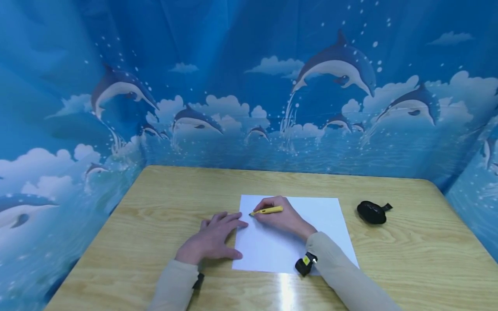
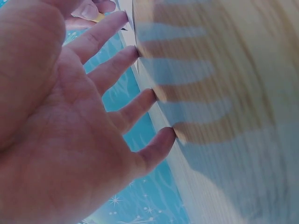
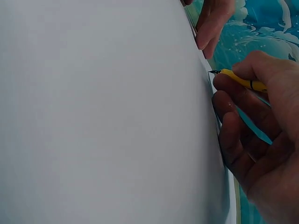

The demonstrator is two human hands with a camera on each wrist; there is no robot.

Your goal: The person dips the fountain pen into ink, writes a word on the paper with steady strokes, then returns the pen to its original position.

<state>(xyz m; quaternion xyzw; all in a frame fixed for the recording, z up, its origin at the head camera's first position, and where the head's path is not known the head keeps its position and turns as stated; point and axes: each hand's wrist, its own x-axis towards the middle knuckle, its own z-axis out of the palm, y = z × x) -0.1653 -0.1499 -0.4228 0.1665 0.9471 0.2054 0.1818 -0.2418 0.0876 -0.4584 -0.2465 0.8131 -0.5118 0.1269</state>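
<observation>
A sheet of white paper (image 1: 280, 250) lies on the wooden table in front of me. My right hand (image 1: 281, 214) rests over its upper left part and pinches a yellow fountain pen (image 1: 271, 210). In the right wrist view, the dark nib of the fountain pen (image 3: 243, 81) points at the paper (image 3: 117, 116), its tip close to the surface. My left hand (image 1: 213, 239) lies spread at the paper's left edge, with its fingertips reaching onto that edge. The left wrist view shows the left hand (image 2: 88, 107) with fingers apart and fingertips down on the surface, holding nothing.
To the right of the paper, a black rounded object with a short tab (image 1: 371, 212) lies on the table (image 1: 420, 250). A blue curtain printed with dolphins (image 1: 233, 86) hangs behind the table and along its sides. Each wrist carries a small black camera.
</observation>
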